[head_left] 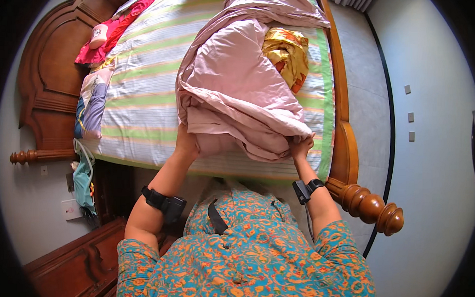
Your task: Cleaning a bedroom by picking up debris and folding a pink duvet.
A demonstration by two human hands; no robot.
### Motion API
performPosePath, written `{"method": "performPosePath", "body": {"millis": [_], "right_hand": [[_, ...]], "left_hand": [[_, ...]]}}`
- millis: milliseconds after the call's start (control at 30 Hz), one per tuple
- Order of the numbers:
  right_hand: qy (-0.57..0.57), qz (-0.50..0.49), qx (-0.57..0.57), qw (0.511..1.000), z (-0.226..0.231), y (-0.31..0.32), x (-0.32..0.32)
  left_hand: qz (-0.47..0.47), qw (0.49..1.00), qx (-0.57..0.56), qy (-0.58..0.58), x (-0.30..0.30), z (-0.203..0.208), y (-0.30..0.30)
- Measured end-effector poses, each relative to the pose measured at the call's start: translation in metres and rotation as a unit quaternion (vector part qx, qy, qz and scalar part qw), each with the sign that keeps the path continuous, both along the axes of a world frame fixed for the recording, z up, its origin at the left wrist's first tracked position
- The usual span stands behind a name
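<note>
A pale pink quilt (pixel 229 57) lies bunched and partly folded over the striped bed sheet (pixel 141 102). My left hand (pixel 187 143) has hold of the quilt's near left edge, its fingertips hidden in the cloth. At the near right corner, my right hand (pixel 302 146) is closed round a gathered fold of the same quilt. Between the two hands, the near edge hangs in loose folds close to the side of the mattress. A shiny gold and orange cloth (pixel 288 55) lies crumpled against the quilt's right side.
The carved wooden headboard (pixel 57 66) stands at the left, with a red and pink cloth (pixel 105 40) and a printed pillow (pixel 93 101) near it. A wooden footboard (pixel 343 108) with a turned post (pixel 373 209) runs along the right. A dark wooden cabinet (pixel 79 261) stands at lower left.
</note>
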State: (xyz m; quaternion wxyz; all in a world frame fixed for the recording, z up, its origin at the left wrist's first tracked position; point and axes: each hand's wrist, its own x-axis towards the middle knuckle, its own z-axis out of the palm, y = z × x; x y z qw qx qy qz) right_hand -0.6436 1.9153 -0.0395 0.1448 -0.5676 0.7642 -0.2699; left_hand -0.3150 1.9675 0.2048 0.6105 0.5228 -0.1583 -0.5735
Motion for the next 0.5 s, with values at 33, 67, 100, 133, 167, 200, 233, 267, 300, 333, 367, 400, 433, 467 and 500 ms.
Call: {"method": "performPosePath", "body": {"millis": [33, 67, 100, 133, 167, 200, 233, 267, 300, 333, 367, 400, 433, 467, 500], "right_hand": [[-0.004, 0.010, 0.005, 1.000, 0.007, 0.000, 0.006], [-0.054, -0.013, 0.025, 0.998, 0.014, -0.002, 0.005], [-0.104, -0.034, 0.047, 0.993, 0.020, -0.003, 0.008], [-0.108, -0.026, 0.051, 0.993, 0.028, -0.005, 0.008], [-0.104, -0.044, 0.108, 0.988, 0.040, -0.009, 0.007], [-0.097, -0.067, 0.165, 0.979, 0.041, -0.012, 0.001], [-0.099, -0.062, 0.166, 0.979, 0.043, -0.014, -0.004], [-0.071, -0.062, 0.150, 0.984, 0.040, -0.018, -0.014], [-0.042, -0.063, 0.134, 0.988, 0.036, -0.021, -0.025], [0.006, -0.050, 0.080, 0.996, 0.031, -0.021, -0.033], [0.005, -0.051, 0.077, 0.996, 0.028, -0.024, -0.047], [-0.022, -0.051, 0.069, 0.996, 0.027, -0.028, -0.061], [-0.049, -0.054, 0.058, 0.996, 0.026, -0.030, -0.071], [-0.026, -0.056, 0.050, 0.997, 0.040, -0.030, -0.065], [-0.025, -0.061, 0.045, 0.997, 0.047, -0.031, -0.075]], "left_hand": [[0.010, 1.000, 0.005, -0.004, 0.001, 0.000, 0.006], [0.004, 0.999, 0.021, -0.041, -0.002, 0.004, 0.008], [-0.001, 0.996, 0.038, -0.079, -0.002, 0.005, 0.013], [0.007, 0.996, 0.042, -0.083, -0.002, 0.006, 0.019], [0.001, 0.992, 0.054, -0.111, 0.000, 0.007, 0.026], [-0.010, 0.988, 0.066, -0.136, -0.001, 0.008, 0.031], [-0.006, 0.988, 0.068, -0.139, 0.001, 0.008, 0.036], [-0.020, 0.992, 0.064, -0.109, 0.003, 0.008, 0.041], [-0.034, 0.995, 0.061, -0.078, 0.006, 0.007, 0.046], [-0.034, 0.994, 0.060, -0.080, 0.006, 0.005, 0.051], [-0.024, 0.994, 0.047, -0.097, 0.007, 0.002, 0.056], [-0.015, 0.993, 0.033, -0.113, 0.006, 0.002, 0.058], [-0.019, 0.993, 0.029, -0.112, 0.007, 0.002, 0.057], [0.001, 0.989, 0.071, -0.132, 0.013, 0.003, 0.062], [0.010, 0.984, 0.108, -0.145, 0.013, 0.003, 0.062]]}}
